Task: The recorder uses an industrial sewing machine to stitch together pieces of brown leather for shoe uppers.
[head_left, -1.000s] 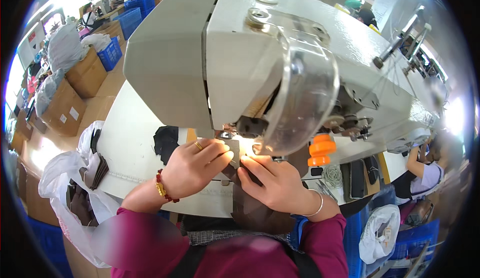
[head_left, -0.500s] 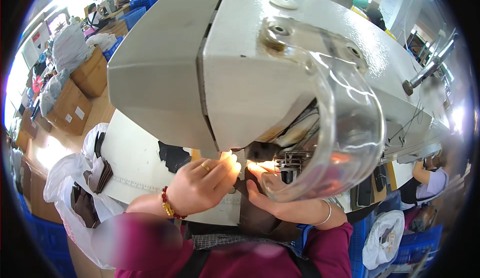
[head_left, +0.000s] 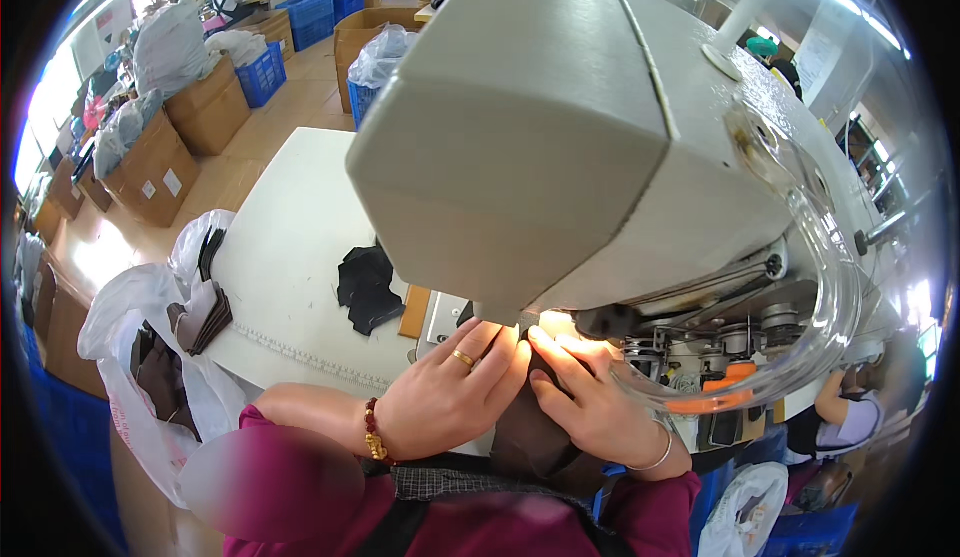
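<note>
A sewing machine with a pale grey head (head_left: 520, 157) stands over my hands, its lamp lighting my fingertips. My left hand (head_left: 450, 392), wearing a ring, has its fingers pressed together at the left edge of a dark brown leather-like piece (head_left: 532, 432). On the right side of that piece, my right hand (head_left: 605, 412) grips it with thumb and fingers close to the needle area. The brown piece runs from under the machine down toward my lap. Fingertips and machine head hide the needle and the edge being held.
Black scraps (head_left: 368, 289) lie on the white table (head_left: 290, 227). A white plastic bag (head_left: 130, 307) with brown pieces hangs at the left edge. The clear curved guard (head_left: 845, 307) is right of my hands, above an orange part (head_left: 735, 382). Cardboard boxes (head_left: 150, 172) stand on the floor.
My view has shifted, so the machine head sits farther right and more table shows. Both hands stay at the brown piece; my right fingers now show more fully beside the left.
</note>
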`<action>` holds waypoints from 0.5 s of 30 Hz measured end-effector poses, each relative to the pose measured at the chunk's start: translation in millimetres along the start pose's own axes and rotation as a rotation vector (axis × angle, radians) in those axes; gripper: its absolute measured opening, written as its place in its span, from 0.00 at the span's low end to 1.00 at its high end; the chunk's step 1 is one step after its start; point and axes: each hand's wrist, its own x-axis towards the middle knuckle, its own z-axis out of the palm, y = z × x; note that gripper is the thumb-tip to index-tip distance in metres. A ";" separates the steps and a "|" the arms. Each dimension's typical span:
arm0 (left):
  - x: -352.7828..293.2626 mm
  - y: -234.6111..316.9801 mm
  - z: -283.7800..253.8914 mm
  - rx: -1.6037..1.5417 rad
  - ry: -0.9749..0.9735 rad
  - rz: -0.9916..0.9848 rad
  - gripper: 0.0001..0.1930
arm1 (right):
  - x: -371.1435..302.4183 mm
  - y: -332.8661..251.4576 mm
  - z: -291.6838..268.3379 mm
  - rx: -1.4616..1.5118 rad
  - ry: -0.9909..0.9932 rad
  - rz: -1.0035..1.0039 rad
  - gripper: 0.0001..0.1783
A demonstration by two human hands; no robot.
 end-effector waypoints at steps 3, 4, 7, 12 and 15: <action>-0.6 -0.1 -1.4 -0.020 -0.012 -0.009 0.22 | 0.6 -2.4 0.3 0.004 0.011 0.025 0.08; -0.5 0.0 -1.9 -0.023 -0.013 -0.015 0.22 | 0.9 -2.6 0.4 0.012 0.017 0.031 0.08; 0.1 0.4 -2.1 -0.019 -0.004 -0.029 0.22 | 1.9 -2.5 -0.1 0.019 0.009 0.033 0.09; 0.1 -0.1 -1.2 -0.032 0.011 -0.043 0.22 | 2.0 -2.5 -4.3 0.022 -0.015 0.039 0.10; 0.5 -0.6 -0.5 -0.038 0.020 -0.052 0.22 | 1.5 -2.4 -5.2 0.028 -0.027 0.041 0.10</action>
